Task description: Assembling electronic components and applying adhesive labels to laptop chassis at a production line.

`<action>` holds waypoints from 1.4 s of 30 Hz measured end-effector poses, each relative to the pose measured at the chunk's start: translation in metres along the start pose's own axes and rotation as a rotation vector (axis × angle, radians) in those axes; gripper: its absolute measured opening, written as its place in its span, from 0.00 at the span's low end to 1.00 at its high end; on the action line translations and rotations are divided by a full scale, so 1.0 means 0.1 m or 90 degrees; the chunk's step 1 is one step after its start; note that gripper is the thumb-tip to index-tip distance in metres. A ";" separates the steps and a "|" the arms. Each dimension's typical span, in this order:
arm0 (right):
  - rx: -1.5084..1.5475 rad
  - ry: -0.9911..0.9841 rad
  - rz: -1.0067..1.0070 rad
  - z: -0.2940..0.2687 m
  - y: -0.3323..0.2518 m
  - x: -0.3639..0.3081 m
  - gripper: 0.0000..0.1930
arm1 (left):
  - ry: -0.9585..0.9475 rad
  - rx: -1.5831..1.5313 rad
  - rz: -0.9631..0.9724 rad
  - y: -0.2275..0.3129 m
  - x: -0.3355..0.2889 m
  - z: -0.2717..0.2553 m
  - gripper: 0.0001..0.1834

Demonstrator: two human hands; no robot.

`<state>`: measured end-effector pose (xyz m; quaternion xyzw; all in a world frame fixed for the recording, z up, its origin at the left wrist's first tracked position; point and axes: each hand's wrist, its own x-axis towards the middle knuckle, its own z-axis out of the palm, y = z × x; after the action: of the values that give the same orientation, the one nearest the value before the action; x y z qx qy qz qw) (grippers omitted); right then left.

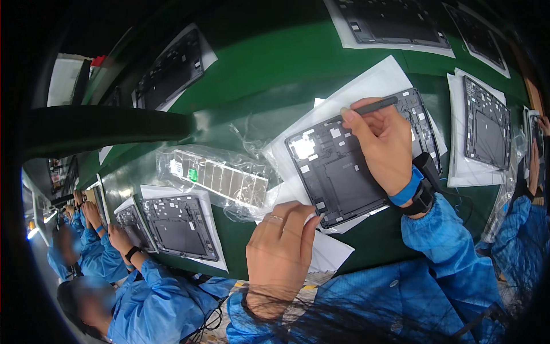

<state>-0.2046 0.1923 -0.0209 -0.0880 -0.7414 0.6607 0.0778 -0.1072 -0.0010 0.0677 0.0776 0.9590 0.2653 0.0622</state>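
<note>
My right hand (385,143) is closed around a dark pen-shaped tool (375,107), held above a dark grey tablet housing (355,178). The tool's tip is by the housing's upper edge; whether it touches cannot be told. Small white stickers and cut-outs line the housing, which lies tilted on white sheets (366,77). My left hand (279,246) is beside the housing's lower left corner, its fingers bent and thumb drawn toward the index finger. A small white bit shows at those fingertips, too small to name. A blue band and a black strap are on my right wrist.
Left of the housing, a clear plastic bag (220,179) holds a strip of silvery pieces with a green tag. More housings on white paper lie around, one at right (487,123), another at left (179,226). A dark bar (109,131) juts in from the left. Co-workers in blue sit on both sides.
</note>
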 end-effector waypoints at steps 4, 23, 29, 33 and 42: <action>0.047 -0.008 -0.001 -0.03 -0.04 0.00 0.13 | 0.054 -0.037 0.017 -0.07 0.10 0.06 0.13; 0.295 -0.295 0.419 -0.16 -0.64 -0.59 0.18 | 0.229 -0.179 0.017 -0.02 -0.20 0.02 0.13; 0.319 -0.306 0.455 -0.10 -0.61 -0.72 0.17 | 0.247 -0.096 -0.002 0.00 -0.39 0.00 0.15; 0.271 -0.294 0.337 -0.11 -0.68 -0.82 0.12 | 0.255 -0.117 0.010 -0.05 -0.44 -0.01 0.15; 0.303 -0.374 0.008 -0.29 -0.61 -0.96 0.14 | 0.165 -0.504 -0.057 -0.01 -0.59 -0.01 0.17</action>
<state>-0.1058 0.1914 0.0429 0.1215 -0.5573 0.8119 -0.1241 -0.0499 -0.0127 0.0726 -0.0283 0.7852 0.6182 -0.0224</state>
